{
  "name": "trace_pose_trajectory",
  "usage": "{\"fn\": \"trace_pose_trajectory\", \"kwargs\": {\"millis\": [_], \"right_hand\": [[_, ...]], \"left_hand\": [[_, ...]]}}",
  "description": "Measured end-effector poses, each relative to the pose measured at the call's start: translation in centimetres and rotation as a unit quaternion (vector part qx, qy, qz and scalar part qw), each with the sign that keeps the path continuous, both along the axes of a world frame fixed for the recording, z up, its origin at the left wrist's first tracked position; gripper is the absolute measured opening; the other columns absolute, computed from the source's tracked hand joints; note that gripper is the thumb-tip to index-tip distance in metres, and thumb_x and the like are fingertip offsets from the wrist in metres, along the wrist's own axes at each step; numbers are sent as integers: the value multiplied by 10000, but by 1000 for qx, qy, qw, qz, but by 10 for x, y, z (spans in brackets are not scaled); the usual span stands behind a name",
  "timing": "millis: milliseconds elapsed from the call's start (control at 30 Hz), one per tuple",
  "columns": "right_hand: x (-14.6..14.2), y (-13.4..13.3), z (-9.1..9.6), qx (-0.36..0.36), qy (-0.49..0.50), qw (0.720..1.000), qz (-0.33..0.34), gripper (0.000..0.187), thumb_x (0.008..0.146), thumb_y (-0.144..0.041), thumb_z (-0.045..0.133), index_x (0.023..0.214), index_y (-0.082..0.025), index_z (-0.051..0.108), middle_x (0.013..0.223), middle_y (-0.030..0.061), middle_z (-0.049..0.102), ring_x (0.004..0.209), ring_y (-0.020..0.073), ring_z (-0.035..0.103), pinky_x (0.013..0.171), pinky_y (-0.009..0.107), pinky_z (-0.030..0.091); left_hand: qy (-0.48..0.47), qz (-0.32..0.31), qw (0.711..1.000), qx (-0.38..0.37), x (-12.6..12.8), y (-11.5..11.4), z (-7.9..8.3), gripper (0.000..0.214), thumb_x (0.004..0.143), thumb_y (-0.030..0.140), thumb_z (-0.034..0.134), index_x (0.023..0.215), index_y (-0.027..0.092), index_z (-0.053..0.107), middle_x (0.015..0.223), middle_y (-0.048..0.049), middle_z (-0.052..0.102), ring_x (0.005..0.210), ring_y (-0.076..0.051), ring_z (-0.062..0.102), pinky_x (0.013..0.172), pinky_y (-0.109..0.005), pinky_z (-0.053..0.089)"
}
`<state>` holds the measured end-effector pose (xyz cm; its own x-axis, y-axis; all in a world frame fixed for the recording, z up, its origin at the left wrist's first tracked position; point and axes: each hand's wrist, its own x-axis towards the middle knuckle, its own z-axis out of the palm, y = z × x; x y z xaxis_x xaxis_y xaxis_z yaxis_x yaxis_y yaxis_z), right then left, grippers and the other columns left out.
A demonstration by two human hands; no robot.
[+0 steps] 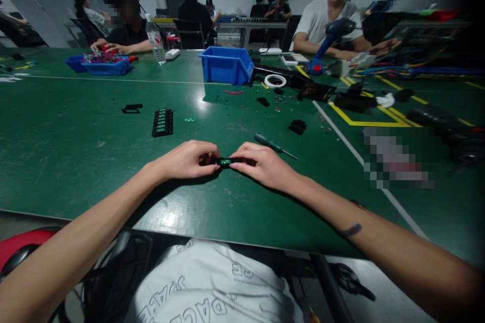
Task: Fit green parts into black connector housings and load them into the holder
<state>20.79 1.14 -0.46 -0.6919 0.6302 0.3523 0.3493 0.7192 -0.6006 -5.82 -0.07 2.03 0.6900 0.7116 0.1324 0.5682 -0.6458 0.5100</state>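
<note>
Both hands meet at the near middle of the green table. My left hand (193, 159) pinches the left end of a small black plastic piece with a green circuit board (226, 162) in it. On its right end, my right hand (261, 161) has its fingertips closed. The fingers hide both ends of the piece. A block of similar black pieces with green boards (162, 122) lies ahead and to the left, with a few small green boards (190, 120) beside it. Just beyond my right hand lies a screwdriver (275, 145) with a dark green handle.
A blue bin (226, 65) stands farther back, with a white ring of tape (275, 81) and scattered small parts near it. Black parts (297, 126) lie to the right. A blue power drill (329, 43) and a water bottle (156, 40) stand near co-workers across the table.
</note>
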Motion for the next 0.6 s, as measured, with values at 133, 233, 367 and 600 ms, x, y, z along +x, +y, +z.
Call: {"fn": "trace_pose_trajectory", "kwargs": {"millis": [133,233,367,600], "right_hand": [[0,0,0,0,-2,1000,-1,215,972,-304,665,1128,-188,756,992,80,676,828,177,651,775,313,527],[0,0,0,-4,-2,1000,-3,219,968,-305,669,1131,-189,757,1000,80,674,829,177,653,773,312,528],[0,0,0,-13,-5,1000,-8,226,961,-297,679,1139,-184,760,1004,80,670,837,178,654,779,312,527],[0,0,-1,-10,-10,1000,-10,228,966,-312,672,1144,-202,764,1005,73,663,841,176,643,791,312,524]], "left_hand": [[4,-2,1000,2,0,1,-1,221,910,354,633,1003,161,687,815,-19,631,695,-132,542,632,-227,368],[8,-2,1000,5,0,1,-1,207,904,340,636,997,163,684,818,-18,627,699,-134,539,635,-228,366],[12,-1,1000,7,1,1,-1,195,898,333,643,988,163,677,821,-17,619,704,-135,534,641,-230,364],[14,6,1000,3,1,1,-1,203,897,335,638,1004,167,674,812,-13,615,697,-136,536,636,-233,361]]}}
